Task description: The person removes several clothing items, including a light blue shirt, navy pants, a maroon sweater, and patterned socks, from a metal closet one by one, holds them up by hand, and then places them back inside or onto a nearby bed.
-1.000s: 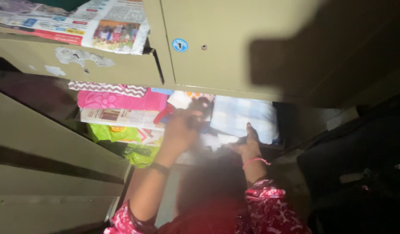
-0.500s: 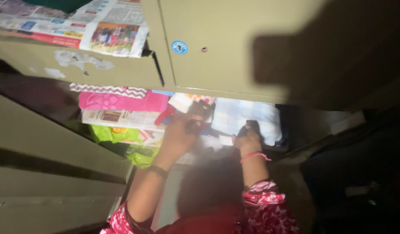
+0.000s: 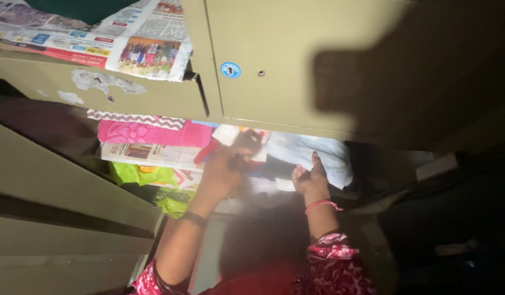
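Olive metal cupboard (image 3: 296,60), interior dim, doors standing wide. Nearest to me: two forearms in red-and-pink patterned sleeves (image 3: 331,262). Left hand (image 3: 222,172), black band at the wrist, is reaching into the lower shelf; its fingers curl around a blurred dark and white item (image 3: 247,143), though I cannot tell how tightly. Right hand (image 3: 310,177), pink bangle at the wrist, has its fingers spread apart, touching the lower edge of a pale blue checked cloth (image 3: 312,153) folded on the shelf. Left of the hands: green plastic bags (image 3: 146,177), with a folded newspaper (image 3: 148,154) lying on them. Above that: a pink towel (image 3: 154,133) under a zigzag-patterned cloth (image 3: 135,116). Farthest: another newspaper (image 3: 99,33) on the upper shelf.
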